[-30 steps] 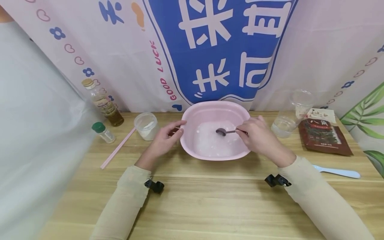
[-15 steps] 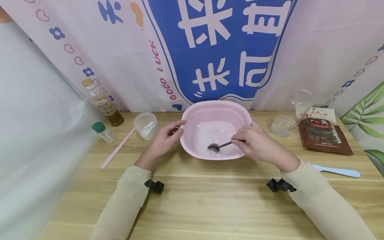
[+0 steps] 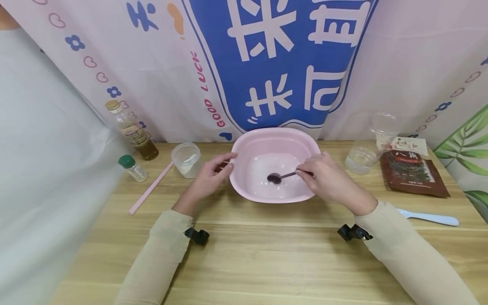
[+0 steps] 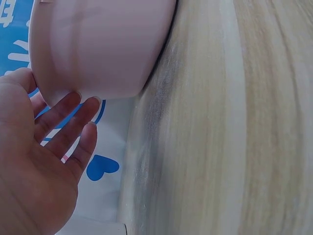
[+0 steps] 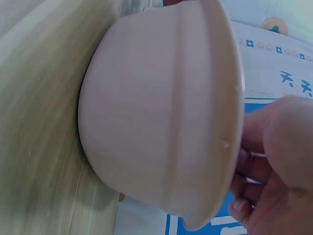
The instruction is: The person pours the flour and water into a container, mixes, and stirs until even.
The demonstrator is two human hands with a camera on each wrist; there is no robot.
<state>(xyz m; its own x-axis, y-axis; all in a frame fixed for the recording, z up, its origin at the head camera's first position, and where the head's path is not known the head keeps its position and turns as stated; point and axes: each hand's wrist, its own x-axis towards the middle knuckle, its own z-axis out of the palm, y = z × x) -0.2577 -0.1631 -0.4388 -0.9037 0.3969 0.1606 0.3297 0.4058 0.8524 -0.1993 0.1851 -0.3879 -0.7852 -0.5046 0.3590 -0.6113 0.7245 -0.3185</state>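
Observation:
A pink plastic basin (image 3: 276,198) sits on the table with whitish, slightly bubbly liquid in its bottom. My left hand (image 3: 207,180) holds the basin's left rim lightly, its other fingers spread along the outer wall in the left wrist view. A dark spoon (image 3: 274,178) slants down into the liquid. Its handle end is pinched by my right hand (image 3: 328,180), which hangs over the basin's right rim. The right wrist view shows the basin's outer wall (image 5: 142,107) and curled fingers, while the rim hides the spoon there.
Left of the basin stand a tub of white powder (image 3: 187,163), pink chopsticks (image 3: 150,189), a green-capped shaker (image 3: 133,168) and an oil bottle (image 3: 135,134). To the right are a clear cup (image 3: 360,159), a brown spice packet (image 3: 413,173) and a light-blue utensil (image 3: 431,217).
The spoon bowl has swept left and toward the front of the basin, then slightly back and right. My right hand moved a little with it. The left hand and basin stay put.

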